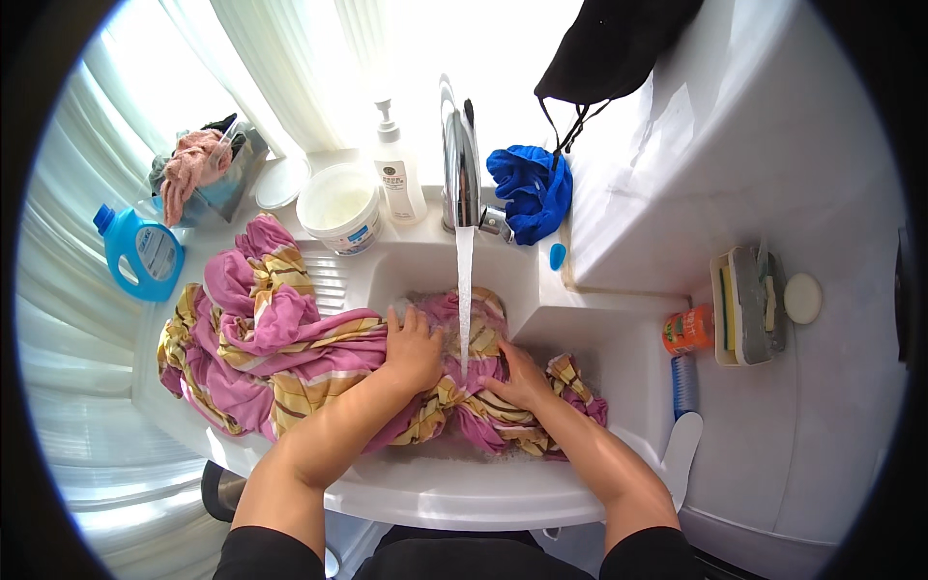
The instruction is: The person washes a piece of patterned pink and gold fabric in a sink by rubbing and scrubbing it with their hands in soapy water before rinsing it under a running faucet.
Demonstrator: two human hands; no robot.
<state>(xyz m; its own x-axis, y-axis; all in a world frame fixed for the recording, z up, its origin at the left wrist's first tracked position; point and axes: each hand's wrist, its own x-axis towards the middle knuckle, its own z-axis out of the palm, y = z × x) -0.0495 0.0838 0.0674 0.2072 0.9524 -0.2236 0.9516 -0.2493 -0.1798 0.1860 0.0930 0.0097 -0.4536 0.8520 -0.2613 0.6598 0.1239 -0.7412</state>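
a person's left hand point(414, 350) and right hand point(522, 379) pressed down on a pink and yellow striped cloth point(290, 343) in a white sink point(425, 488), directly beneath the chrome faucet point(460, 159). water point(465, 290) ran from the faucet in a straight stream and struck the cloth between the two hands. the left hand lay palm down with fingers spread flat over the fabric, its grip loose rather than clenched; the right hand was bent with fingertips gathering a fold, a partial grip on the cloth. much of the cloth trailed left of the faucet, heaped over the ribbed washboard point(329, 280) part of the sink. just left of the faucet stood a white pump bottle point(397, 174) and a white tub point(338, 208); farther left lay a blue detergent jug point(140, 253). right of the faucet sat a blue crumpled cloth point(532, 188). well to the right of the faucet, on the white surface point(831, 406), rested an orange container point(686, 331) and a round white soap point(802, 298).
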